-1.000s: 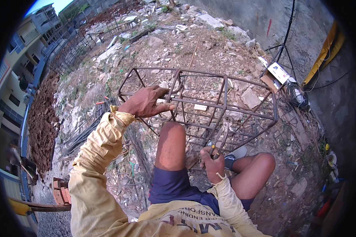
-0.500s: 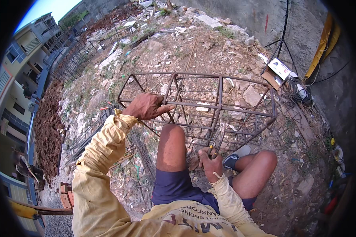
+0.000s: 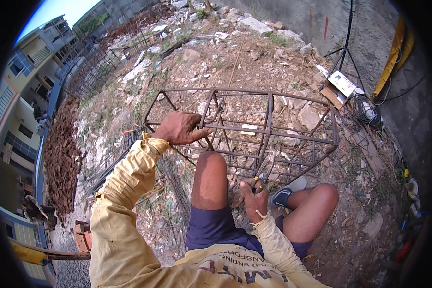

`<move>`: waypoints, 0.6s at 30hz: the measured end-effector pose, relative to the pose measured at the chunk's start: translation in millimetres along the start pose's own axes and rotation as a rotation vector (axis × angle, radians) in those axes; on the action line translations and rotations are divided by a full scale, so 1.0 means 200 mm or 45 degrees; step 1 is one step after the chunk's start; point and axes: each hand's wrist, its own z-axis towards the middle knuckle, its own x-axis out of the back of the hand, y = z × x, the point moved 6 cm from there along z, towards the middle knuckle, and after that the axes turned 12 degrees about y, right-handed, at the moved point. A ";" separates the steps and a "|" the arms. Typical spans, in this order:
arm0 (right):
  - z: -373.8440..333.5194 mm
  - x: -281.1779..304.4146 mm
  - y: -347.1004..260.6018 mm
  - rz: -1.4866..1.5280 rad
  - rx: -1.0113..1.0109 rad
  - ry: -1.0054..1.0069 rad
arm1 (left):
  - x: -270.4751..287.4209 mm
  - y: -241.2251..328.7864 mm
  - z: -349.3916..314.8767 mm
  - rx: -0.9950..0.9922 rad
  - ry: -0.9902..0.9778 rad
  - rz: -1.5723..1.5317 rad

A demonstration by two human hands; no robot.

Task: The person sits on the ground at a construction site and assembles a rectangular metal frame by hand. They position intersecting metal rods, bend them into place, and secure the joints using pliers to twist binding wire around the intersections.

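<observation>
A long cage of rusty steel bars [image 3: 302,138], tied into rectangular hoops, lies across the ground in front of my knees. My left hand [image 3: 181,128] grips it near its left part, fingers curled over a bar and the thumb lying along the top rail. Lower down, between my knees, my right hand [image 3: 252,197] is closed round a pair of pincers [image 3: 267,168] with yellow on the handles. Their jaws point up toward the cage, near its middle hoop; whether they touch a bar I cannot tell.
Loose rods [image 3: 113,168] lie in a bundle at the left. Rubble covers the ground. A white box [image 3: 341,82], coiled cable [image 3: 367,110] and a black tripod [image 3: 344,48] stand by the wall at the right. Bricks [image 3: 83,236] are stacked lower left; people are by the buildings.
The whole view has shifted slightly. My left hand keeps its place on the cage, and the pincers in my right hand have barely moved.
</observation>
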 end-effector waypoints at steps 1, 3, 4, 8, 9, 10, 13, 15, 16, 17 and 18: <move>0.00 0.00 -0.01 -0.001 0.026 0.021 | 0.00 0.00 0.00 -0.003 0.021 0.013; 0.01 0.02 -0.03 -0.009 0.078 0.067 | -0.01 0.01 0.01 0.010 0.009 0.009; 0.01 0.02 -0.04 -0.024 0.088 0.071 | -0.01 0.02 0.01 0.016 0.003 0.007; 0.01 0.01 -0.06 -0.052 0.130 0.083 | -0.01 0.02 -0.01 0.002 0.051 0.037; 0.01 0.00 -0.06 -0.057 0.137 0.083 | -0.01 0.01 -0.01 -0.009 0.067 0.047; 0.01 -0.01 -0.05 -0.061 0.112 0.086 | -0.02 0.00 -0.03 -0.017 0.083 0.057; -0.01 -0.05 -0.05 -0.043 -0.006 0.032 | -0.05 -0.01 -0.04 -0.002 0.117 0.002; 0.00 -0.06 -0.04 -0.019 0.145 0.005 | -0.04 0.01 -0.03 0.035 0.023 0.121; -0.01 -0.07 -0.02 -0.017 0.139 -0.004 | -0.04 0.01 -0.04 0.032 0.087 0.100; -0.01 -0.08 0.01 -0.020 0.132 -0.011 | -0.05 0.00 -0.06 0.028 0.150 0.077; -0.01 -0.08 0.03 -0.039 0.134 0.000 | -0.06 0.00 -0.06 0.043 0.199 0.008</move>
